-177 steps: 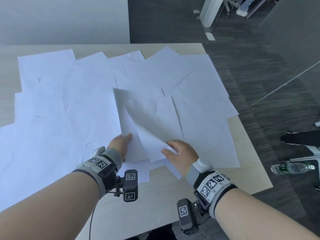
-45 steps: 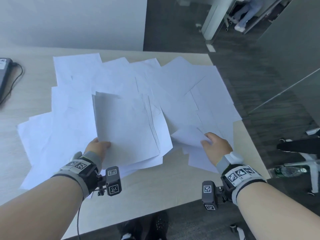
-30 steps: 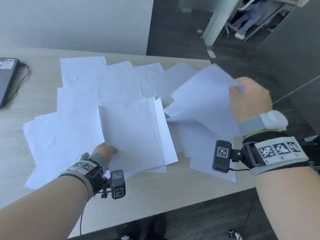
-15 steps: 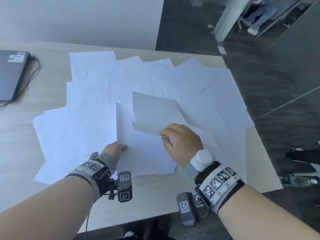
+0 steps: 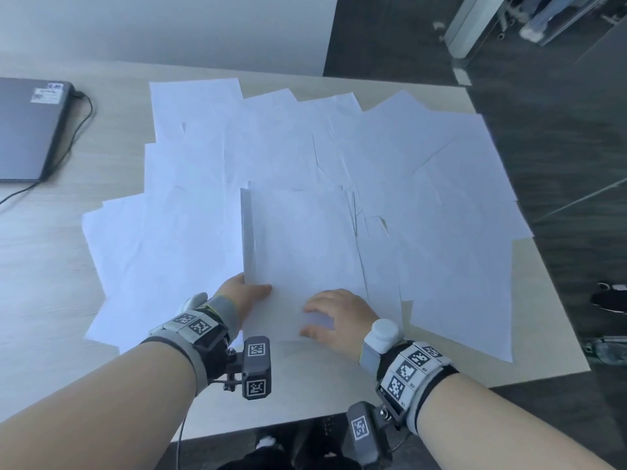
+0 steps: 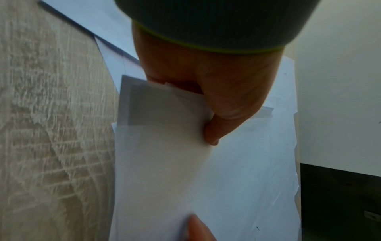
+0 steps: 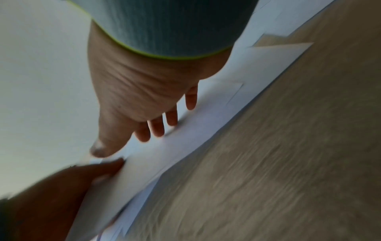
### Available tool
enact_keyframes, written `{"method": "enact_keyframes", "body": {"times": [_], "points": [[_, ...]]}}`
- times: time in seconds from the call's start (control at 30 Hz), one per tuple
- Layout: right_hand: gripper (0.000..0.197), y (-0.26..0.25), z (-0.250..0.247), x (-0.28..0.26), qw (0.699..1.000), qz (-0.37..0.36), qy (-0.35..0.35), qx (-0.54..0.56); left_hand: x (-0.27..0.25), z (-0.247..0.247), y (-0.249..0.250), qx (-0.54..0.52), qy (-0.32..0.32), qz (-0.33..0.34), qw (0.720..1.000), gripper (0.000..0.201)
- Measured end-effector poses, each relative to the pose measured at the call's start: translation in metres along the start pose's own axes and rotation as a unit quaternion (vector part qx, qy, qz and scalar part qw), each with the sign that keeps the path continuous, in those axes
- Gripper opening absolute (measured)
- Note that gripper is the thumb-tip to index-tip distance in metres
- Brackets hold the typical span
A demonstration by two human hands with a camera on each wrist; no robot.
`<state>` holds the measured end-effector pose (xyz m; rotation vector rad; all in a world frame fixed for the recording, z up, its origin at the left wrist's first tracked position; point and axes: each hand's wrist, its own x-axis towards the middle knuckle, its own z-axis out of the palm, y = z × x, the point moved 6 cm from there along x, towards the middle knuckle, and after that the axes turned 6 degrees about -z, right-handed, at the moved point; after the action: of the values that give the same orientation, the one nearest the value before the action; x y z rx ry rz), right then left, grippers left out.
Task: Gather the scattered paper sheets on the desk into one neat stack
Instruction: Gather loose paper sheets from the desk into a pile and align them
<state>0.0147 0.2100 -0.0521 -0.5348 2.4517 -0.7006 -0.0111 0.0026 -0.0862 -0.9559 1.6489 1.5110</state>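
Observation:
Many white paper sheets [image 5: 441, 184] lie spread and overlapping across the light wooden desk [image 5: 51, 266]. A gathered stack [image 5: 305, 252] sits in the near middle, its left edge lifted a little. My left hand [image 5: 244, 293] grips the stack's near left corner, thumb on top; the left wrist view shows the thumb [image 6: 214, 130] pressing the sheets [image 6: 164, 146] against the fingers beneath. My right hand [image 5: 336, 317] lies on the stack's near edge. In the right wrist view its straight fingers [image 7: 158, 127] touch the top sheet [image 7: 185, 146].
A closed grey laptop [image 5: 27, 127] with a black cable [image 5: 81, 113] sits at the far left of the desk. More loose sheets [image 5: 163, 239] lie left of the stack. The desk ends at the right above dark floor [image 5: 559, 130], where a bottle [image 5: 607, 347] lies.
My right hand carried a sheet from the right side onto the stack, let go of it and now rests flat on top. The left hand kept its grip on the stack's corner.

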Motion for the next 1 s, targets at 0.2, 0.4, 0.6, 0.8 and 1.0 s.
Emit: {"method": "enact_keyframes", "body": {"times": [0.2,0.4,0.6,0.8,1.0], "points": [[0.051,0.083,-0.043,-0.043,0.936,0.245,0.242,0.070,0.008,-0.009,-0.006,-0.019,0.001,-0.005,1.000,0.027],[0.057,0.114,-0.048,-0.065,0.828,0.351,0.338,0.280,0.011,-0.011,-0.009,-0.046,-0.004,-0.002,0.999,0.027],[0.022,0.109,-0.044,-0.060,0.763,0.322,0.322,0.459,0.010,-0.012,-0.010,-0.068,-0.015,-0.003,0.998,0.019],[0.005,0.115,-0.047,-0.065,0.766,0.325,0.329,0.447,0.008,-0.007,-0.009,-0.065,-0.011,-0.010,0.998,0.018],[0.006,0.126,-0.052,-0.075,0.760,0.332,0.364,0.424,0.009,-0.007,-0.007,-0.053,0.001,0.001,0.999,0.020]]}}
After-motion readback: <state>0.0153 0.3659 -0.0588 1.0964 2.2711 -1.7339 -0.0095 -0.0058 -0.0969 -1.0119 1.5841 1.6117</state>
